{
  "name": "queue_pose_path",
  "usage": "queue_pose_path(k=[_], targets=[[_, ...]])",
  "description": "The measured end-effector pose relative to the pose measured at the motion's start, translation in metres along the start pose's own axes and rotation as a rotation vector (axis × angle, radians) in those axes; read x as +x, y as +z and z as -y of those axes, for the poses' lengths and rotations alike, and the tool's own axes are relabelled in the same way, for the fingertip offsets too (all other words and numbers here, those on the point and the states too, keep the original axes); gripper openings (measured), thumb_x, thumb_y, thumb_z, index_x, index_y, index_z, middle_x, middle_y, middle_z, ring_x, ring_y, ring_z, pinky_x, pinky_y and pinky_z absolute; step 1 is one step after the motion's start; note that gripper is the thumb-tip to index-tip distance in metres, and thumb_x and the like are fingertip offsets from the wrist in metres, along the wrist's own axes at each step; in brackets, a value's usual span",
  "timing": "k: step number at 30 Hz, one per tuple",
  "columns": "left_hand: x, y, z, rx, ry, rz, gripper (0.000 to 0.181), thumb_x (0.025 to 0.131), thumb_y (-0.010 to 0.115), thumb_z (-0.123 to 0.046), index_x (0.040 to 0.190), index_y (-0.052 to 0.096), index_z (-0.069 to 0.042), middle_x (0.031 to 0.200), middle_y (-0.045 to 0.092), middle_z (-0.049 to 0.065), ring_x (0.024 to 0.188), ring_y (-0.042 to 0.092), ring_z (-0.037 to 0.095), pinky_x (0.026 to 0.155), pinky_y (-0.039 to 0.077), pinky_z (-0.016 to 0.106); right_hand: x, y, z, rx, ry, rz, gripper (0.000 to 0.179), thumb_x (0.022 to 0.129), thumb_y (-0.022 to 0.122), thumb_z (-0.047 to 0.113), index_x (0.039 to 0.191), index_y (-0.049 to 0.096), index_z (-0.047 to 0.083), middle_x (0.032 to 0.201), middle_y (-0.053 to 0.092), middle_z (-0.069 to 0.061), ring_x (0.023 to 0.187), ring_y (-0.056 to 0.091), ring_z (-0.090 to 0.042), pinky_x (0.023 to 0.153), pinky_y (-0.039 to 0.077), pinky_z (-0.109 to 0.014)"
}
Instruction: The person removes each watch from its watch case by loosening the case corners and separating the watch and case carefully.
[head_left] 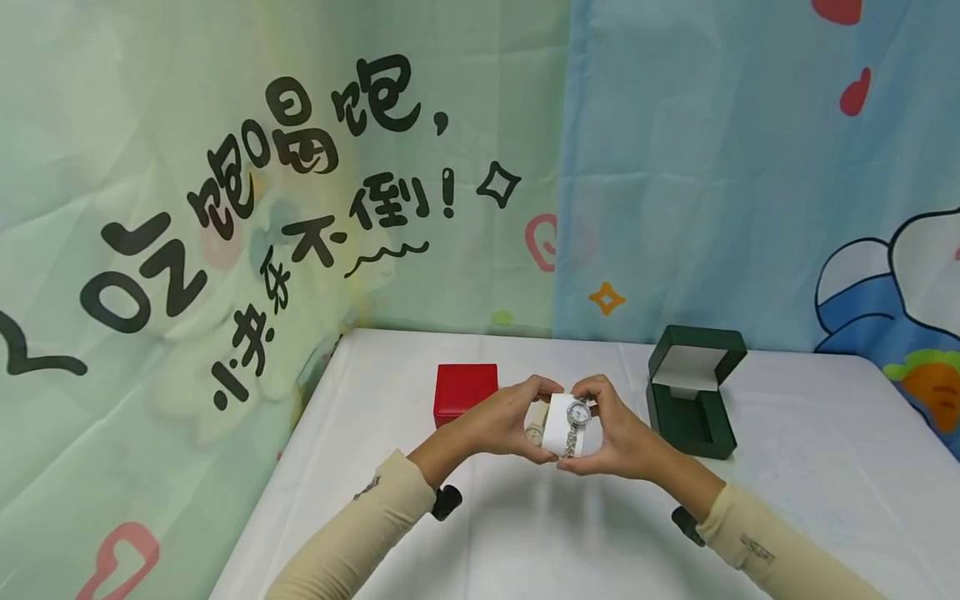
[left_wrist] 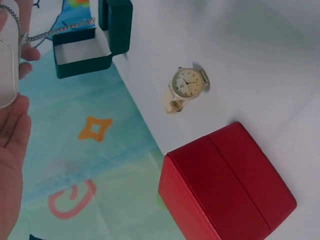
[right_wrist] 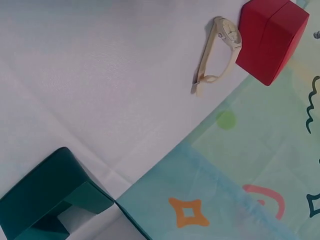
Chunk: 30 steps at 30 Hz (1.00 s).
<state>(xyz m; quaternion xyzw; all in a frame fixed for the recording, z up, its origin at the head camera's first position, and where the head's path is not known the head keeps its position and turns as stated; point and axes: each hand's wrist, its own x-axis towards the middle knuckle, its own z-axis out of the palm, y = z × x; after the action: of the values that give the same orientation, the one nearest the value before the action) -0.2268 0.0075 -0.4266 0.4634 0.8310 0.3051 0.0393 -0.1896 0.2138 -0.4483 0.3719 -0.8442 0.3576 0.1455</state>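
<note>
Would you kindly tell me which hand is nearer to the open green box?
The right hand. In the head view it is left of the green box; the left hand is farther left, across the white cushion both hold.

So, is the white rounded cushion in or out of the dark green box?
Out: the hands hold the white rounded cushion away from the open dark green box.

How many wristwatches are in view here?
2: a silver chain-bracelet wristwatch on the held white cushion, and a cream-strapped, round-faced wristwatch on the white-covered table near the red cuboid box.
</note>
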Motion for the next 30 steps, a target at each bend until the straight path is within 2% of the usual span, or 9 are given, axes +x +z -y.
queue_pose_path(k=[4, 8, 14, 21, 25, 30], targets=[[0.000, 0.000, -0.003, 0.013, -0.009, -0.017, 0.071, 0.069, 0.078, -0.024, 0.125, 0.037, -0.008, 0.119, 0.056, 0.005, 0.105, 0.056, 0.014, 0.080, 0.045, 0.010, -0.001, -0.001, 0.005, -0.026, 0.012, 0.011, 0.080, 0.061, 0.081, 0.016, 0.120, 0.030, -0.002, 0.115, 0.039, -0.007, 0.095, 0.041, -0.004, 0.073, 0.049, -0.024], [0.001, -0.002, -0.005, 0.024, -0.013, -0.030, 0.071, 0.070, 0.078, -0.025, 0.125, 0.037, -0.007, 0.117, 0.056, 0.005, 0.103, 0.057, 0.013, 0.080, 0.045, 0.009, 0.000, -0.003, 0.011, -0.069, 0.049, 0.044, 0.079, 0.064, 0.075, 0.013, 0.127, 0.029, 0.001, 0.122, 0.036, -0.011, 0.098, 0.041, -0.007, 0.075, 0.051, -0.025], [0.000, -0.003, -0.006, -0.027, -0.049, -0.004, 0.072, 0.071, 0.077, -0.022, 0.126, 0.035, -0.006, 0.120, 0.055, 0.006, 0.106, 0.056, 0.015, 0.082, 0.045, 0.011, 0.001, -0.002, 0.018, -0.073, 0.119, 0.094, 0.079, 0.068, 0.068, 0.011, 0.132, 0.023, 0.001, 0.128, 0.033, -0.015, 0.100, 0.042, -0.014, 0.075, 0.050, -0.026], [0.001, -0.006, -0.007, -0.034, -0.079, -0.019, 0.071, 0.071, 0.076, -0.023, 0.126, 0.034, -0.007, 0.120, 0.056, 0.005, 0.107, 0.056, 0.015, 0.087, 0.045, 0.014, 0.003, 0.003, 0.019, -0.044, 0.156, 0.072, 0.080, 0.066, 0.057, 0.003, 0.135, 0.017, -0.001, 0.135, 0.026, -0.021, 0.108, 0.040, -0.022, 0.081, 0.049, -0.032], [0.000, -0.005, -0.007, -0.061, -0.097, -0.019, 0.070, 0.071, 0.076, -0.022, 0.126, 0.035, -0.008, 0.120, 0.056, 0.005, 0.107, 0.057, 0.016, 0.090, 0.044, 0.016, 0.004, 0.003, 0.020, -0.020, 0.179, 0.084, 0.080, 0.067, 0.057, 0.002, 0.136, 0.017, -0.001, 0.136, 0.025, -0.021, 0.109, 0.041, -0.024, 0.081, 0.048, -0.031], [-0.003, -0.004, -0.008, -0.036, -0.090, -0.024, 0.071, 0.070, 0.077, -0.024, 0.126, 0.036, -0.008, 0.115, 0.058, 0.004, 0.103, 0.057, 0.014, 0.084, 0.046, 0.013, 0.002, 0.000, 0.023, -0.033, 0.204, 0.113, 0.082, 0.069, 0.064, 0.008, 0.137, 0.019, 0.000, 0.136, 0.030, -0.018, 0.109, 0.043, -0.021, 0.084, 0.050, -0.035]])
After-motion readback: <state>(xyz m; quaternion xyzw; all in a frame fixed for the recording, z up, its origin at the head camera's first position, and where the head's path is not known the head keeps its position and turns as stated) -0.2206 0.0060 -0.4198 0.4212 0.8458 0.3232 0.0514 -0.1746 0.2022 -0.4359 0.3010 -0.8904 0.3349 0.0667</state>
